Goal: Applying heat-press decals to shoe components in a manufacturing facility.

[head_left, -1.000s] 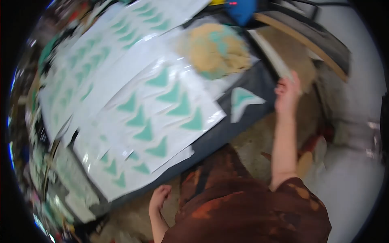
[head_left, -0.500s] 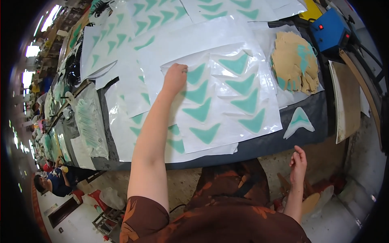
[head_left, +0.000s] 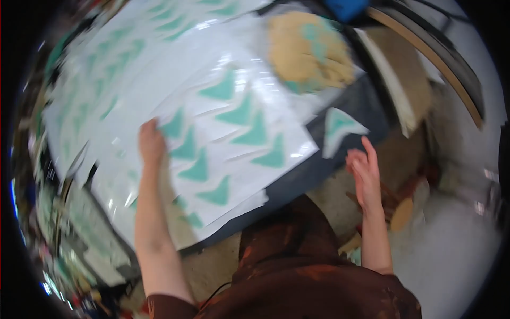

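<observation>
left hand [head_left: 151, 142] lay flat, released, on white sheet [head_left: 234, 143] w/ teal shapes; right hand [head_left: 365, 173] open, empty, nr tabletop [head_left: 319, 170] edge.

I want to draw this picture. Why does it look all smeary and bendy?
Head view: motion blur smears the left hand, right hand and green shapes; glare whitens the glossy sheets; the fisheye bends the table edge and blackens the corners.

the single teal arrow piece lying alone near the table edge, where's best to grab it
The single teal arrow piece lies flat on the dark table, one tip apparently at the near edge. Probably pinch that tip from the person's side, thumb above, fingers below; the open right hand is closest.
</observation>
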A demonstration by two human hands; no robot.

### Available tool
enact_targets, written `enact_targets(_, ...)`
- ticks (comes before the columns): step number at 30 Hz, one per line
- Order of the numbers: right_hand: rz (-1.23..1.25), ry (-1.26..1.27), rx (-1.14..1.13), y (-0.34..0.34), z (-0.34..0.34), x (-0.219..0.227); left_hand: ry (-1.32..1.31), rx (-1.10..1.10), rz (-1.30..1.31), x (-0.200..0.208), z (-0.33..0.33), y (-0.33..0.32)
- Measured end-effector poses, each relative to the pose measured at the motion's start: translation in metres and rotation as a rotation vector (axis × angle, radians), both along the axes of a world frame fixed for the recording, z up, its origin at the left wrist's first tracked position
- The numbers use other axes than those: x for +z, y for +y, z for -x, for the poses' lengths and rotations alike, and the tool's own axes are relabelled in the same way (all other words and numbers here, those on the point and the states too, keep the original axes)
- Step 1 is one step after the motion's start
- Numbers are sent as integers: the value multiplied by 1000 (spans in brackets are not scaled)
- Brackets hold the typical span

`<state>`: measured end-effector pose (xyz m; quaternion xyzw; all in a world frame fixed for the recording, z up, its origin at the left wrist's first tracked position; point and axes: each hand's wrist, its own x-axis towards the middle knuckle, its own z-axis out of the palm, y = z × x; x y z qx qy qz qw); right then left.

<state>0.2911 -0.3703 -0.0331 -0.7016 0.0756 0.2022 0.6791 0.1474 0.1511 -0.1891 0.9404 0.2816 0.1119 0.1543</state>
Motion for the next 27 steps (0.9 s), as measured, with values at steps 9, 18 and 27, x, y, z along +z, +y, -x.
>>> enact_targets(9,-106,113,-265,-70,-14,5,66,48,178,28,-12,2)
enact_targets(18,115,100,-39,-93,-36,-38,-366,440,699,75,38,-18)
enact_targets(27,876,-514,288,-135,-121,-100,-428,832,1311,114,135,-228)
